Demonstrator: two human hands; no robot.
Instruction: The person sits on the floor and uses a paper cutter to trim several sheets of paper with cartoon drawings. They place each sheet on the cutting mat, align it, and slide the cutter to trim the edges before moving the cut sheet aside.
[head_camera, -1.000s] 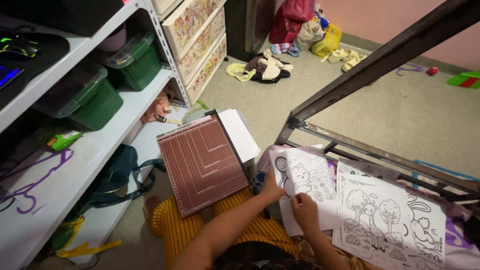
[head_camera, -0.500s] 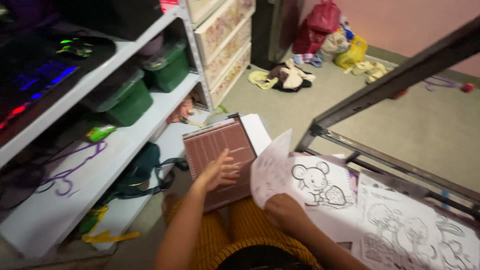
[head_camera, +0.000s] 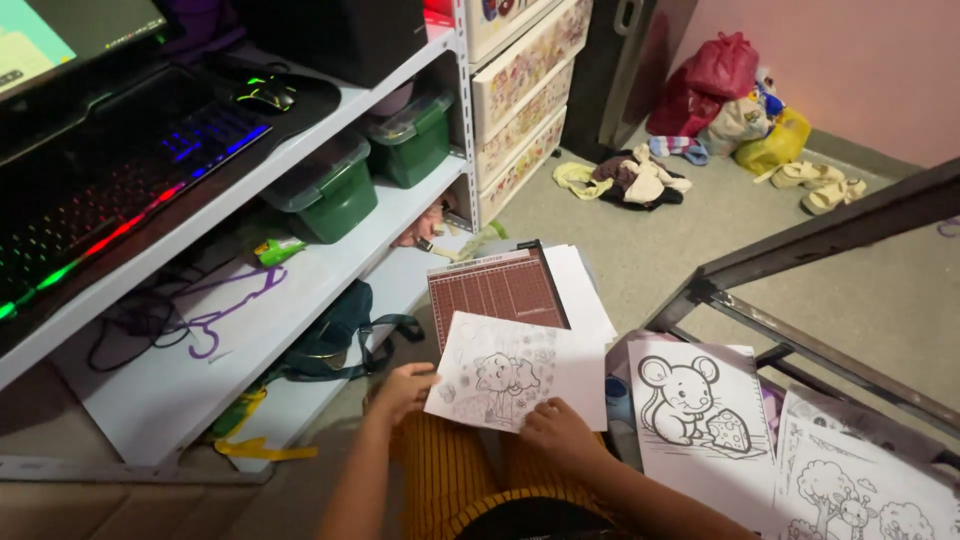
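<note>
I hold a colouring sheet (head_camera: 505, 375) with a line drawing of a small animal over a brown paper cutter (head_camera: 492, 290) that rests on my lap. My left hand (head_camera: 402, 390) grips the sheet's left edge. On its lower edge lies my right hand (head_camera: 558, 432), pinching it. To the right lies a second sheet with a drawn mouse and cheese (head_camera: 695, 415), and further right a sheet with trees (head_camera: 865, 495).
White shelves (head_camera: 250, 320) stand at left with two green bins (head_camera: 330, 190), a lit keyboard (head_camera: 130, 170) and a mouse (head_camera: 265, 95). A black bag (head_camera: 335, 335) lies on the lower shelf. A dark metal frame (head_camera: 800, 260) crosses at right. Clothes and bags (head_camera: 700, 130) lie on the floor.
The sheet that my right hand lifted off the pile now lies over the cutter. My left hand moved from the cutter's surface to the sheet's left edge. The view has shifted left.
</note>
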